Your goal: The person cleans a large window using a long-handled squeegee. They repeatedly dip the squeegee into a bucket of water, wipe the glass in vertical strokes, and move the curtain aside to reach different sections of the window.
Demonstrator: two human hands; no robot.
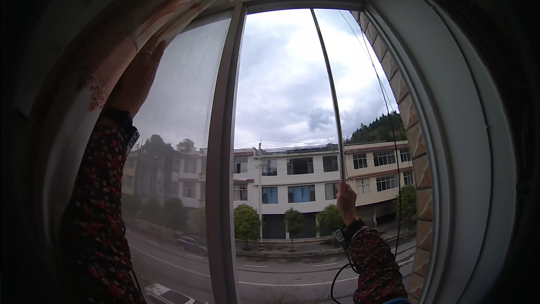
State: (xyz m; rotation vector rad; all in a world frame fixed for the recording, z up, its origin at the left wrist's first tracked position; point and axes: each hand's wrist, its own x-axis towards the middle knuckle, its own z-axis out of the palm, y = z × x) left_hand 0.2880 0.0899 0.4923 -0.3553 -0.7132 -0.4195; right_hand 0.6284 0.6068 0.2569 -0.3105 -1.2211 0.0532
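Note:
My left hand [135, 81] is raised at the left. Its fingers are stretched out along a pale curtain [97, 91] with a red floral print, pressing it aside near the glass pane [180, 90]. A ring shows on one finger. My right hand [346, 198] is low in the open part of the window, its fingers wrapped round the lower end of a thin metal pole [336, 104]. The pole rises steeply, leaning slightly left, and its upper end reaches the top window frame [304, 3]. What its tip touches, I cannot tell. Both forearms wear dark flowered sleeves.
A brown upright window post [221, 152] divides the glass from the opening. Outside, a thin dark cable [397, 191] hangs beside a tiled wall edge [423, 191]. Below run a road [281, 275], trees and a white building [304, 191]. A white car [167, 294] shows through the glass.

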